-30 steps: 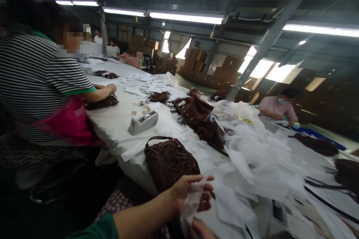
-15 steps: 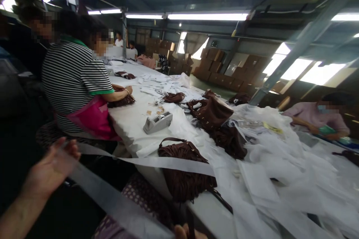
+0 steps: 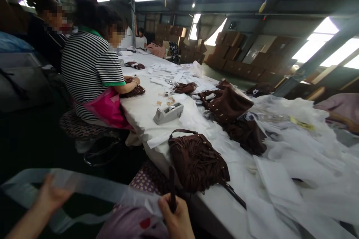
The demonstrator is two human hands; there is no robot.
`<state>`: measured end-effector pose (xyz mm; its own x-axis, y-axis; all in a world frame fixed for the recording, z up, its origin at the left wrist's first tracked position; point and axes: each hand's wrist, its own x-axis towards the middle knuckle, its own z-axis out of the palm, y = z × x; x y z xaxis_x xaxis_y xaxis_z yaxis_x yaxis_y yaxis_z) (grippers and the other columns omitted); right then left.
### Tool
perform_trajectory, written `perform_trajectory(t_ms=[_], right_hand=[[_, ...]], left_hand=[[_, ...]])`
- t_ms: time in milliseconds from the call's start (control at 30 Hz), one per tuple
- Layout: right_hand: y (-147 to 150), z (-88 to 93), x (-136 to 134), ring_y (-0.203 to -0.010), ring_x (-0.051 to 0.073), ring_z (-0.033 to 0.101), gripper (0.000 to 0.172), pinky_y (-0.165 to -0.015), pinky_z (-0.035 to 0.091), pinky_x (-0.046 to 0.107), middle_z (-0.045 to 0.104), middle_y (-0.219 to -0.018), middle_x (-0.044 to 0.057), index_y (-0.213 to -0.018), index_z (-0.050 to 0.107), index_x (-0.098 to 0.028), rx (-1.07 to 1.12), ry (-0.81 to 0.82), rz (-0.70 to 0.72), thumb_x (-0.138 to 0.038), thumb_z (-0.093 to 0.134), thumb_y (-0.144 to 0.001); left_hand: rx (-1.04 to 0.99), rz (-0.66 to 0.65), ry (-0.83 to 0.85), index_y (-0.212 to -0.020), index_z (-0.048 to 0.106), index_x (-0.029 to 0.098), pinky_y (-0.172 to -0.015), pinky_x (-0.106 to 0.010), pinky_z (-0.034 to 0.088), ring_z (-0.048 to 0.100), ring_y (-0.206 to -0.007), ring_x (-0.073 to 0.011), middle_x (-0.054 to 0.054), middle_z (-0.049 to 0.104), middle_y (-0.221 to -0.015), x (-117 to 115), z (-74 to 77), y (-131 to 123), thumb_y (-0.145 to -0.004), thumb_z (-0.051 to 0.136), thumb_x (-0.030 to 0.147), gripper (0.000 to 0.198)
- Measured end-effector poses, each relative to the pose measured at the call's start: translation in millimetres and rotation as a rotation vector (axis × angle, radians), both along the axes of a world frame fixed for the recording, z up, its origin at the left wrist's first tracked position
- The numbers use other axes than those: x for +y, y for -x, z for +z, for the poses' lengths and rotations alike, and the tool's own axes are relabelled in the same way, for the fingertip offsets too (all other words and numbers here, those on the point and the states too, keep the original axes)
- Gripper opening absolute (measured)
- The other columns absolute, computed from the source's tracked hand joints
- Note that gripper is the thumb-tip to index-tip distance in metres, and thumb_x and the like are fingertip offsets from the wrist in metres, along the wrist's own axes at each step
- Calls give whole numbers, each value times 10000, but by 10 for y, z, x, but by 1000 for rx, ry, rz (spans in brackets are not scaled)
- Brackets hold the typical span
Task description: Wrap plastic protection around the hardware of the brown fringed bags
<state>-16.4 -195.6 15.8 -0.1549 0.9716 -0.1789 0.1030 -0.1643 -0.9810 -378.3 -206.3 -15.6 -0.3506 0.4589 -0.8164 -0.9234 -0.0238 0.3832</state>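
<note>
Head view: both hands stretch one white strip [image 3: 92, 188] below the table's near edge.
Right hand [image 3: 176, 218] pinches its end together with a dark strap [image 3: 171, 185]; left hand [image 3: 52, 198] closes on the far part, probably to hold it flat. Brown fringed bag [image 3: 196, 160] lies at the near edge of the table [image 3: 140, 114].

Only a little of the person shows along the lower edge. The left hand [image 3: 52, 196] is bare and blurred, and its forearm [image 3: 21, 226] runs uncovered to the corner of the picture. The right hand [image 3: 176, 218] is bare too, seen only to the wrist. Low between them lies mauve cloth [image 3: 126, 226] with a red patch, perhaps the person's clothing; it is too dim to tell.
</note>
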Motion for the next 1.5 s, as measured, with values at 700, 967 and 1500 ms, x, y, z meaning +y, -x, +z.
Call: perform_trajectory(t_ms=[700, 967, 1500], right_hand=[[-157, 54, 128, -514, 97, 384, 357, -476, 329, 194, 440, -554, -42, -703, 551, -164, -183, -125, -113, -508, 546, -798], [-304, -116, 2, -484, 121, 407, 550, -477, 306, 228, 447, -550, -38, -879, 536, -191, -226, -192, -100, -647, 229, -879], [-121, -39, -38, -422, 97, 388, 693, -465, 294, 225, 379, -409, -23, -444, 435, -176, -75, 67, 224, -694, 245, -862]], left_hand=[[121, -965, -410, -676, 633, 125, -565, -224, 414, 528, -529, -95, -4, 620, -628, 444, 92, -2304, -665, 775, 304, 229], [270, -736, -403, -681, 644, 119, -480, -211, 321, 446, -437, -65, 14, 590, -553, 744, 100, -2060, -695, 751, 344, 249], [431, -860, -623, -657, 683, 102, -576, -214, 392, 519, -554, -110, -46, 641, -611, 823, 312, -1978, -718, 731, 384, 293]])
